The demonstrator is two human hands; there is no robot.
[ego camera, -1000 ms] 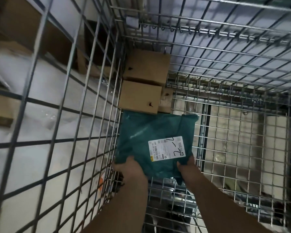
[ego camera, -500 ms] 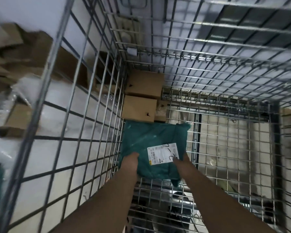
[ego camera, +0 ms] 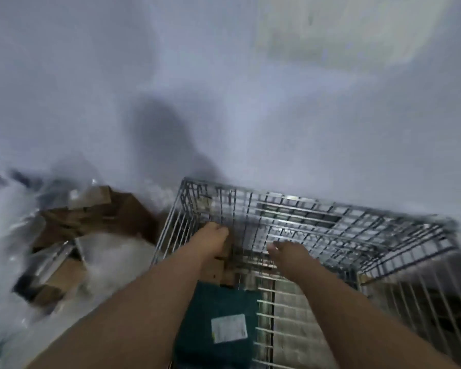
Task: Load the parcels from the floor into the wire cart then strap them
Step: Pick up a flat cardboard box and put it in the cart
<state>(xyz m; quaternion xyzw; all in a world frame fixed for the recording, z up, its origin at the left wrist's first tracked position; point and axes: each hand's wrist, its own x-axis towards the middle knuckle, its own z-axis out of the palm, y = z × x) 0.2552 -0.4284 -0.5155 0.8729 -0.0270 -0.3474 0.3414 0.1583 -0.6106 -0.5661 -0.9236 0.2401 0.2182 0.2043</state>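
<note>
The frame is motion-blurred. The wire cart (ego camera: 330, 209) stands below me against a white wall. Inside it, a teal plastic parcel (ego camera: 224, 302) with a white label lies flat on the cart floor at the near left. Beyond it, brown cardboard boxes (ego camera: 218, 270) sit along the left side, partly hidden by my left arm. My left hand (ego camera: 213, 235) and my right hand (ego camera: 285, 253) are raised over the cart's middle, well above the teal parcel, and hold nothing. The fingers of both look loosely relaxed.
Left of the cart, a heap of cardboard boxes (ego camera: 91, 217) and clear plastic-wrapped parcels (ego camera: 112, 259) lies on the floor. The cart's right half shows bare wire floor (ego camera: 290, 315). The wall (ego camera: 224, 75) rises just behind the cart.
Both hands let go of the teal parcel and lifted up out of the cart's bottom. The parcel stays on the cart floor. My view rose and tipped toward the wall.
</note>
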